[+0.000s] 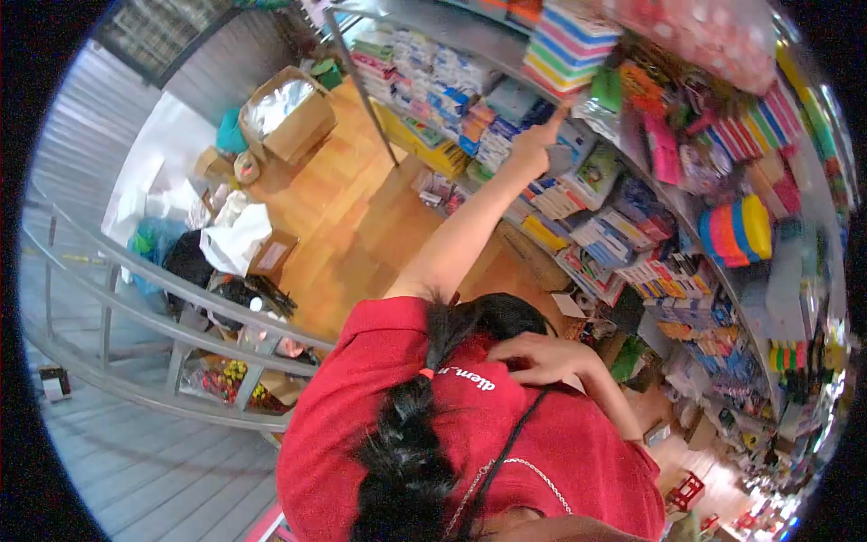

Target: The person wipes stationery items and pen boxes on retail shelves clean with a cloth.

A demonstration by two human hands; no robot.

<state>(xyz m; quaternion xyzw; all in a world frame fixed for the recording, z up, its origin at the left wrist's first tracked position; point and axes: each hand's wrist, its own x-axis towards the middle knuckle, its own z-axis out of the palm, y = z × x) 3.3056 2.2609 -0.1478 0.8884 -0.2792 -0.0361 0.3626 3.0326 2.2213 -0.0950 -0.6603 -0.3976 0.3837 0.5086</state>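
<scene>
Two bare hands: left hand (535,144) stretched up to shelf (488,41), finger extended by lower edge of striped stack (571,47), can't tell if gripping; right hand (546,358) relaxed, released, against red shirt (578,443).

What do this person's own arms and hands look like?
The left hand and the right hand wear no gloves. The left sleeve is red and short; the left forearm and right forearm are bare, with no cables or markings visible.
</scene>
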